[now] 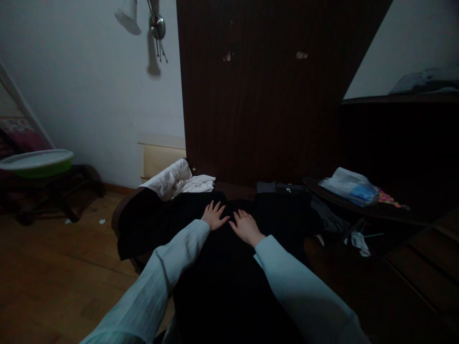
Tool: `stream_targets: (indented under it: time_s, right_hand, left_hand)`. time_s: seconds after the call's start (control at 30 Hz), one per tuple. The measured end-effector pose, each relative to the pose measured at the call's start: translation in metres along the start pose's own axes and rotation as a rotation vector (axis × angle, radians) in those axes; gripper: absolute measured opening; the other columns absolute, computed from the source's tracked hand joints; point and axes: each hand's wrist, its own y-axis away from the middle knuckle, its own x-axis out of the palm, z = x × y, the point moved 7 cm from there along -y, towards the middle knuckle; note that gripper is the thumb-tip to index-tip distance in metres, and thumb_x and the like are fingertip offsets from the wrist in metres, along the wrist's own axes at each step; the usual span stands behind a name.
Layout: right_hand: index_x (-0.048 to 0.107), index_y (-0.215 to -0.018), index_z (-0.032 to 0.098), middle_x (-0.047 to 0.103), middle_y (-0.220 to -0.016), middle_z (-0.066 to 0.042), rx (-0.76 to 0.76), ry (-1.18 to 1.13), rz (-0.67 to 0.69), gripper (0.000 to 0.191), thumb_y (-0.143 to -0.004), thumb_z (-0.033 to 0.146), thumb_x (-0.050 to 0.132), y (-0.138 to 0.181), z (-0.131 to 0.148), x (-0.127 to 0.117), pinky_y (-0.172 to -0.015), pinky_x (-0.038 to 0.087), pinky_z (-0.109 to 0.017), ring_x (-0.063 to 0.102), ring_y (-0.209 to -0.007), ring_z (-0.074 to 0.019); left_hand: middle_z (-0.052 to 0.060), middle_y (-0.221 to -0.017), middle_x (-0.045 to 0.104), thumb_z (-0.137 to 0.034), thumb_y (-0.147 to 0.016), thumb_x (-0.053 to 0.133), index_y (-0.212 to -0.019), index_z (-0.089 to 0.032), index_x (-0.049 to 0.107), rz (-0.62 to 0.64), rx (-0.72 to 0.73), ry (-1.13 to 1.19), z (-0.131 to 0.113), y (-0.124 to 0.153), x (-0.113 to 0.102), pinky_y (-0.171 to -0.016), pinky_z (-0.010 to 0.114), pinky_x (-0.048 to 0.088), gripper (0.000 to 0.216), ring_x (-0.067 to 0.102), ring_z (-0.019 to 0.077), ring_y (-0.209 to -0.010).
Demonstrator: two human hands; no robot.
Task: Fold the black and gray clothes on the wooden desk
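A black garment (229, 272) lies spread out in front of me, its sides reaching left and right and its lower part hanging toward me. My left hand (214, 216) rests flat on its upper middle with the fingers spread. Close beside it, my right hand (246, 226) also lies on the black cloth, fingers stretched forward and palm down. The two thumbs point toward each other with a small gap between them. Dark cloth and dim light hide the garment's folds and seams.
White cloth (172, 180) lies behind the garment, and grey cloth (272, 188) sits at the back right. On a dark round surface at right is a plastic packet (349, 185). A green basin (39, 165) stands on a stool at left. A dark panel (265, 95) rises behind.
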Motion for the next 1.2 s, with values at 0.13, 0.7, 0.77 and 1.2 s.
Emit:
stream_targets:
  time_s: [0.13, 0.7, 0.77, 1.2]
  right_hand:
    - [0.062, -0.097, 0.005, 0.062, -0.096, -0.022, 0.111, 0.041, 0.089, 0.039, -0.084, 0.026, 0.032, 0.007, 0.006, -0.008, -0.079, 0.039, -0.038, 0.057, -0.093, -0.0285]
    - [0.040, -0.127, 0.011, 0.033, -0.135, -0.019, 0.344, -0.076, -0.027, 0.056, -0.085, 0.045, 0.025, -0.024, -0.025, 0.017, -0.095, 0.023, -0.043, 0.029, -0.125, -0.0285]
    - [0.040, -0.127, 0.011, 0.033, -0.135, -0.019, 0.342, -0.088, -0.039, 0.056, -0.085, 0.044, 0.025, -0.024, -0.025, 0.016, -0.095, 0.023, -0.043, 0.028, -0.125, -0.0284]
    - [0.043, -0.125, 0.009, 0.036, -0.133, -0.020, 0.220, -0.131, -0.062, 0.050, -0.086, 0.037, 0.029, -0.014, -0.018, 0.015, -0.098, 0.022, -0.037, 0.030, -0.124, -0.0280]
  left_hand:
    - [0.004, -0.142, 0.026, -0.054, -0.081, 0.027, -0.131, -0.024, 0.033, 0.024, 0.111, 0.040, -0.019, 0.012, 0.001, -0.102, 0.044, 0.018, 0.059, 0.013, 0.0288, -0.130]
    - [-0.001, -0.119, 0.055, -0.025, -0.080, 0.031, -0.104, -0.024, 0.058, -0.147, 0.005, 0.242, 0.012, 0.027, -0.033, -0.097, 0.024, 0.034, 0.037, 0.048, 0.0149, -0.111]
    - [-0.005, -0.119, 0.055, -0.028, -0.079, 0.032, -0.102, -0.027, 0.058, -0.217, -0.118, 0.198, 0.041, 0.045, -0.052, -0.098, 0.027, 0.034, 0.035, 0.047, 0.0166, -0.111]
    - [0.010, -0.120, 0.054, -0.023, -0.076, 0.040, -0.124, -0.012, 0.037, 0.029, -0.421, -0.277, 0.190, 0.125, -0.071, -0.088, 0.028, 0.038, 0.049, 0.051, 0.0219, -0.107]
